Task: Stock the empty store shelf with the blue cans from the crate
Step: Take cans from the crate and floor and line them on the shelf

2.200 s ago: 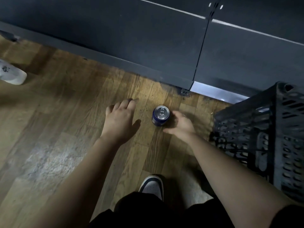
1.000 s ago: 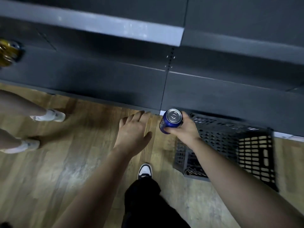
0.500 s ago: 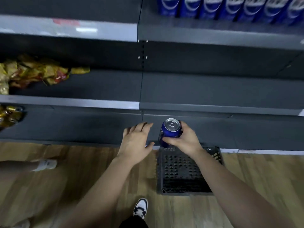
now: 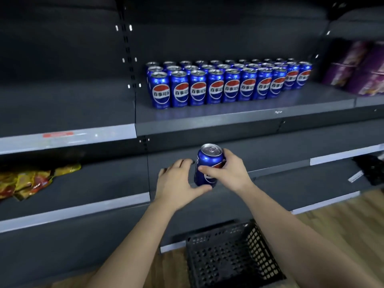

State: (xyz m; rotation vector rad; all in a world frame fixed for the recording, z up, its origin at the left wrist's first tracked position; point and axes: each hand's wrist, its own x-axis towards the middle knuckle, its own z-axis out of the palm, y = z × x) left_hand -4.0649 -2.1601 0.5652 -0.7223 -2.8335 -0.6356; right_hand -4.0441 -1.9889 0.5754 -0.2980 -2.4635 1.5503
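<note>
My right hand point(image 4: 226, 171) grips a blue can point(image 4: 204, 163) upright in front of the lower shelves. My left hand point(image 4: 176, 181) is beside it with relaxed fingers, its thumb touching the can's base. Several blue cans point(image 4: 224, 84) stand in rows on the dark grey shelf point(image 4: 239, 115) higher up. The black plastic crate point(image 4: 230, 258) sits on the floor below my arms, and I see no cans in its visible part.
Yellow and red snack bags point(image 4: 27, 181) lie on the lower left shelf. Purple packages point(image 4: 361, 69) stand at the right end of the can shelf. A dark item point(image 4: 369, 169) lies on the lower right shelf. Wooden floor point(image 4: 340, 217) shows at the right.
My right hand picked the can up off the floor and raised it as my view rose from floor to shelves. My left hand has come up beside it and now touches its base.
</note>
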